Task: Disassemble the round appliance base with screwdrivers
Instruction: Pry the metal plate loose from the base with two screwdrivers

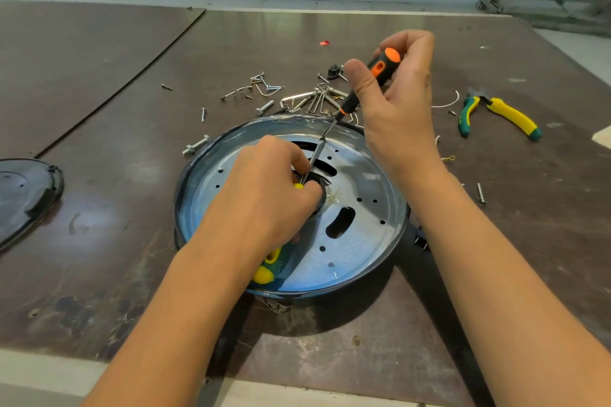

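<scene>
The round appliance base (360, 241) lies in the middle of the brown table, a shiny metal disc with slots and small holes inside a dark rim. My right hand (396, 99) grips an orange and black screwdriver (373, 76) by its handle. Its thin shaft slants down to the centre of the disc. My left hand (267, 192) rests over the centre and grips a green and yellow screwdriver (269, 266), whose handle sticks out below my palm. The two tips meet under my left fingers, so the contact point is hidden.
Loose screws, bolts and bent wire clips (297, 99) lie scattered behind the base. Green and yellow pliers (502, 112) lie at the right. A dark round cover (23, 195) sits at the left edge. A long bolt (196, 145) lies left of the base.
</scene>
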